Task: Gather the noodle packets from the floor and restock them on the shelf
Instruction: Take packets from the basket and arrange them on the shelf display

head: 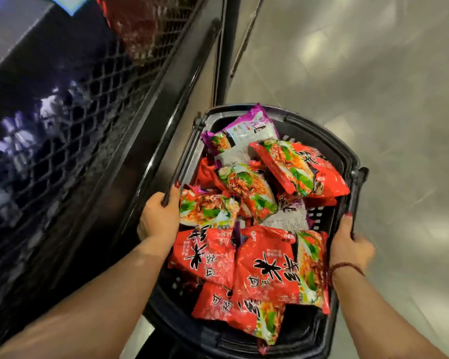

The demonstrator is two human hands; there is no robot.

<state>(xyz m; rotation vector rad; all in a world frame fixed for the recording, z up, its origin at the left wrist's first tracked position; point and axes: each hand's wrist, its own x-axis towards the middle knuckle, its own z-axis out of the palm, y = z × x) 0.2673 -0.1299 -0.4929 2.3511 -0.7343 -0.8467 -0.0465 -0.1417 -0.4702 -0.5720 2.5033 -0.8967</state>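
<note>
A black plastic shopping basket (329,149) is held above the floor, filled with several noodle packets. Most packets are red (265,270); a purple and white one (246,130) lies at the far end. My left hand (157,218) grips the basket's left handle bar. My right hand (350,247) grips the right handle and rim. Packets at the bottom are hidden under the top ones.
A dark shelf unit with a wire-mesh front (88,99) runs along the left, its black base rail (151,141) close to the basket. Blurred goods show behind the mesh. Grey tiled floor (373,73) spreads to the right and ahead.
</note>
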